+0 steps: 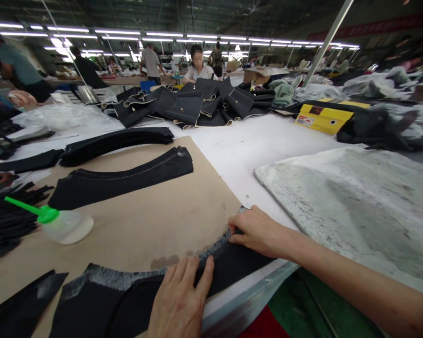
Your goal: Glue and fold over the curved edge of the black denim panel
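Note:
A curved black fabric piece (91, 310) lies at the table's front edge, its far edge coated with a whitish smear like glue. My left hand (183, 293) rests on it with fingers stretched out and flat, close to the coated edge. Farther right, my right hand (252, 230) pinches the piece at its curved edge; what exactly is between thumb and fingers is partly hidden. A thin black strip (121, 295) seems to curve across the piece toward my left hand. To the left, a squeeze bottle (68, 226) with a green spout lies tilted, holding some whitish liquid.
Brown paper (137, 220) covers the white table (232, 150). Stitched black pieces (127, 176) and a stack (120, 143) lie beyond. Black flapped panels (183, 105) pile at the back. A yellow box (322, 119) and a stained slab (356, 206) are right. People work behind.

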{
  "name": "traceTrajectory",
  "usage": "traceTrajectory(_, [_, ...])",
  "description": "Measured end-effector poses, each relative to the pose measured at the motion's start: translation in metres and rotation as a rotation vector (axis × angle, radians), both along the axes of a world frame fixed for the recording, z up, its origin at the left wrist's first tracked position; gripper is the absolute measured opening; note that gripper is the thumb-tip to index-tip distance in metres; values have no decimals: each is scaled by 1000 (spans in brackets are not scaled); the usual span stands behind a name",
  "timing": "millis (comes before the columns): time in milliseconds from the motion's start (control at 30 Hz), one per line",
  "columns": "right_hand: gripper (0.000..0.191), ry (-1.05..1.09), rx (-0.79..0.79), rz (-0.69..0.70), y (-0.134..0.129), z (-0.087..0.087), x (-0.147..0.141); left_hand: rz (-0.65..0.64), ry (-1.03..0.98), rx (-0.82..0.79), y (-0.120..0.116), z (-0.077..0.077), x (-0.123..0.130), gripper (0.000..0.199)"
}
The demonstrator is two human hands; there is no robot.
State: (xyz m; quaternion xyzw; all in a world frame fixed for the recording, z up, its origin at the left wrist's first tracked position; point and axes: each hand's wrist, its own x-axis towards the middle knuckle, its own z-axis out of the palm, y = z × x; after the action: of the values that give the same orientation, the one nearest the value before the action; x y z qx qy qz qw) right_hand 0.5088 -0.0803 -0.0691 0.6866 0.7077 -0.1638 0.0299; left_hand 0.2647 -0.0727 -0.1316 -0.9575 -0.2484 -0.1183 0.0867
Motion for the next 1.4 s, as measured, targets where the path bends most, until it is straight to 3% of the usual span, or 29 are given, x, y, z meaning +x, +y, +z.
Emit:
traceTrajectory(167, [9, -59, 66, 4, -8, -1, -6, -74, -31, -32, -4, 0, 12, 51])
traceTrajectory(400, [7, -76, 77, 13, -10, 5, -11, -30, 57, -159, -9, 17, 33, 60])
traceTrajectory(833, [7, 60, 106, 109, -4, 22, -1, -11, 68, -171, -10, 16, 34, 63])
traceTrajectory(1133, [7, 19, 42, 115, 3, 9, 3, -24, 50, -148, -10, 15, 33, 55])
traceTrajectory(1400, [9, 29, 61, 75, 5, -1, 4, 3, 50, -85, -12, 6, 35, 60])
